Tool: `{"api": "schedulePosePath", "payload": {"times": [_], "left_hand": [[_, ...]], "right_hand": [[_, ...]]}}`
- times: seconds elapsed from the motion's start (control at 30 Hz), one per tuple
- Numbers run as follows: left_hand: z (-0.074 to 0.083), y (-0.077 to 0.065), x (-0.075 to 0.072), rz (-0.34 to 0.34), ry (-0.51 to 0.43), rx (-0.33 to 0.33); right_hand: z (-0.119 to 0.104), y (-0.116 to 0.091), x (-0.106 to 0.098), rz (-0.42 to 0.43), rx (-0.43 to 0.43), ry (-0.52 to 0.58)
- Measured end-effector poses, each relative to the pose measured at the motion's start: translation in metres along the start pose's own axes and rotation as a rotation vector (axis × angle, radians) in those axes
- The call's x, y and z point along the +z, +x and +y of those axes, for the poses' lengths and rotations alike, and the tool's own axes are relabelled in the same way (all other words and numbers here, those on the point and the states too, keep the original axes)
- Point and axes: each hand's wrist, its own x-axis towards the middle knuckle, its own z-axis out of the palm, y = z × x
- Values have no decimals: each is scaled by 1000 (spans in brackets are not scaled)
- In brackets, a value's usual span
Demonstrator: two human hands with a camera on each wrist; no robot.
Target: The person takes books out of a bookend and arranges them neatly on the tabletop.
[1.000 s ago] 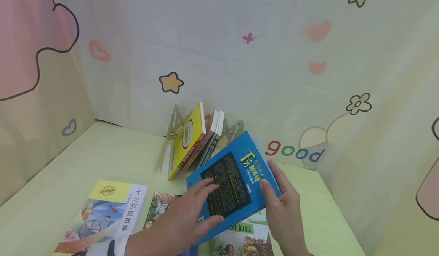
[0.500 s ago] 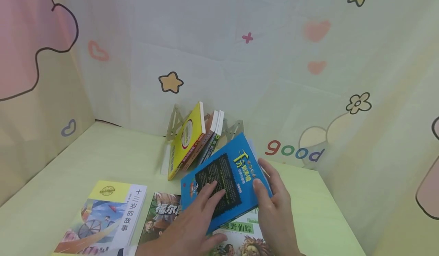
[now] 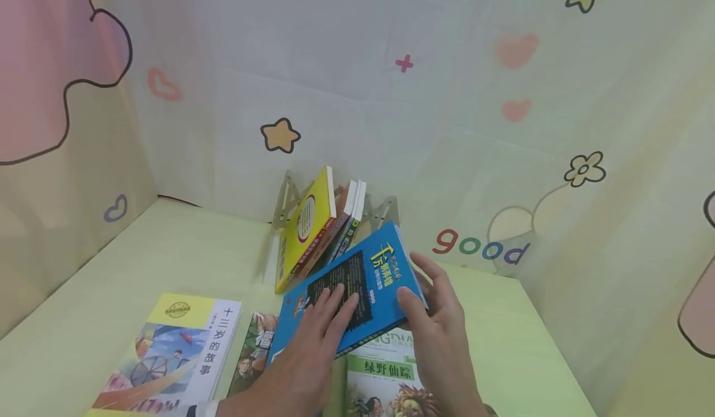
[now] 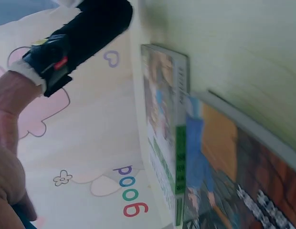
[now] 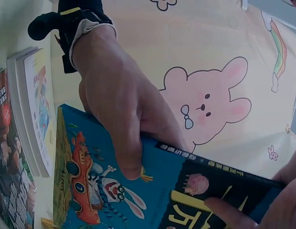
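In the head view, a blue book (image 3: 357,268) with a dark text panel is held tilted between both hands. My left hand (image 3: 307,349) holds it from the lower left. Its fingers lie over the panel, and a digit also shows against the rabbit-picture cover (image 5: 121,191) in the right wrist view. My right hand (image 3: 441,330) grips the book's right end, thumb on the near cover and fingers behind. Beneath the blue book is a book with a lion picture (image 3: 385,373). A dark-covered book (image 3: 254,349) lies left of that, partly hidden by my left hand and the blue book.
At the back of the table, a metal bookend stand (image 3: 285,200) holds several leaning books, with a yellow book (image 3: 307,237) foremost. A yellow-and-white book (image 3: 167,349) lies flat at the left. Patterned cloth walls (image 3: 357,113) rise behind and beside the table (image 3: 212,249).
The blue book and my right hand have shifted left. My left fingers have stayed on its cover, and the left thumb, visible earlier at the lower edge, is now out of sight in the head view.
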Motion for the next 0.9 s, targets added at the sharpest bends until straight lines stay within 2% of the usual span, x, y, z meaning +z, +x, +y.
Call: {"api": "schedulePosePath", "payload": {"times": [0.2, 0.27, 0.37, 0.43, 0.57, 0.7, 0.8, 0.9], "left_hand": [[-1, -5, -7, 112, 77, 76], [0, -6, -11, 149, 132, 132], [2, -5, -20, 152, 140, 167], [4, -5, -26, 130, 79, 141], [7, -5, -38, 105, -17, 19], [6, -6, -45, 145, -31, -72], [4, -7, -52, 205, -89, -101], [3, -7, -62, 266, -197, -117]], "right_hand": [[-4, -1, 7, -26, -41, 31], [-3, -1, 8, -30, -53, 35], [-2, 0, 9, -48, -87, 54], [0, 1, 9, -64, -101, 61], [5, 5, 7, -92, -147, 72], [11, 9, 3, -80, -176, 34], [17, 12, -3, -44, -152, -18], [24, 13, -9, -17, -120, -37]]}}
